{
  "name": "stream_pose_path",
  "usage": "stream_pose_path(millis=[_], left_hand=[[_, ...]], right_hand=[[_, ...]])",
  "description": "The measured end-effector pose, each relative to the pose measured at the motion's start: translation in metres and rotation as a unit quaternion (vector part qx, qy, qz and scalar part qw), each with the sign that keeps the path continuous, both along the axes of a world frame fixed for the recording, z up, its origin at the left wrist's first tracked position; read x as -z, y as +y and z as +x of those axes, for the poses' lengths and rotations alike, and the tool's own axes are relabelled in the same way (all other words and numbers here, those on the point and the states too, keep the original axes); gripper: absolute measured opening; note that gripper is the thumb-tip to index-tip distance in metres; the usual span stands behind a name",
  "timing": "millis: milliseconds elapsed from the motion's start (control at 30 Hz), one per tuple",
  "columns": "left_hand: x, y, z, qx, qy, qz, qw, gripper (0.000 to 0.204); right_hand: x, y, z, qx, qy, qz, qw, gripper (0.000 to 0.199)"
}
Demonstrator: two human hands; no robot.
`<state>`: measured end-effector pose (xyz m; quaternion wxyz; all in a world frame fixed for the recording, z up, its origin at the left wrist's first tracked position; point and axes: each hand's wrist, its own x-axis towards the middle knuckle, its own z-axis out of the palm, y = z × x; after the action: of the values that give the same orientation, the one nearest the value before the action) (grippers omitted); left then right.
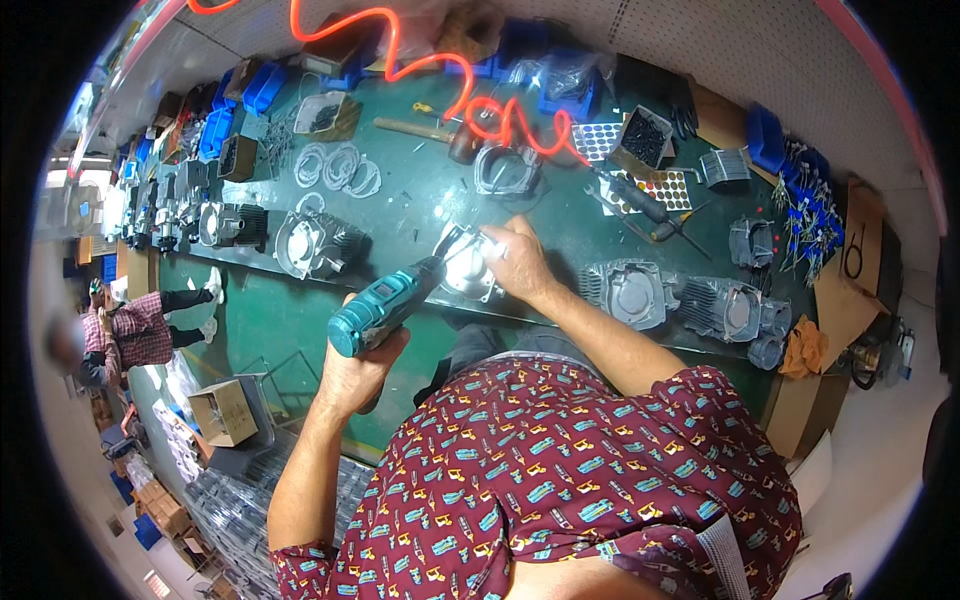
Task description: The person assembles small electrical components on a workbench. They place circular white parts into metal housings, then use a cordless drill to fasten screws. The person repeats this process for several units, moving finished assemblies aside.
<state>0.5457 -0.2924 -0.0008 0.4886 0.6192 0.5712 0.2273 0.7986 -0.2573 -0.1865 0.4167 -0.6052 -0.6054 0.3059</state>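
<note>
My left hand [362,362] is wrapped round the handle of a teal cordless drill [378,304]. The drill points up and to the right, its tip meeting the upper left part of a round silver metal housing [466,274] at the table's front edge. My right hand [518,262] grips the housing's right side with curled fingers; the exact hold is partly hidden. Left of the drill stands a finned motor housing [306,246]. To the right of my right arm sit more finned housings, a near one [632,294] and a farther one [722,308].
A green worktable [420,205] bears a hammer [415,130], ring gaskets [340,166], a box of screws [642,138] and a screwdriver [640,198]. Blue bins [264,88] line the back. An orange coiled hose [390,50] hangs above. Another person [140,330] stands far left.
</note>
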Motion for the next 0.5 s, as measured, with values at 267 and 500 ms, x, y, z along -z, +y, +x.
stream_pose_path(millis=[267,500], left_hand=[[-0.013,0.008,0.006,0.041,0.041,0.005,0.998,0.036],[-0.058,0.066,0.033,0.213,0.28,0.079,0.933,0.037]], right_hand=[[0.008,-0.001,0.0,-0.003,-0.009,0.018,1.0,0.03],[0.008,0.002,0.002,-0.032,-0.012,0.004,0.999,0.036]])
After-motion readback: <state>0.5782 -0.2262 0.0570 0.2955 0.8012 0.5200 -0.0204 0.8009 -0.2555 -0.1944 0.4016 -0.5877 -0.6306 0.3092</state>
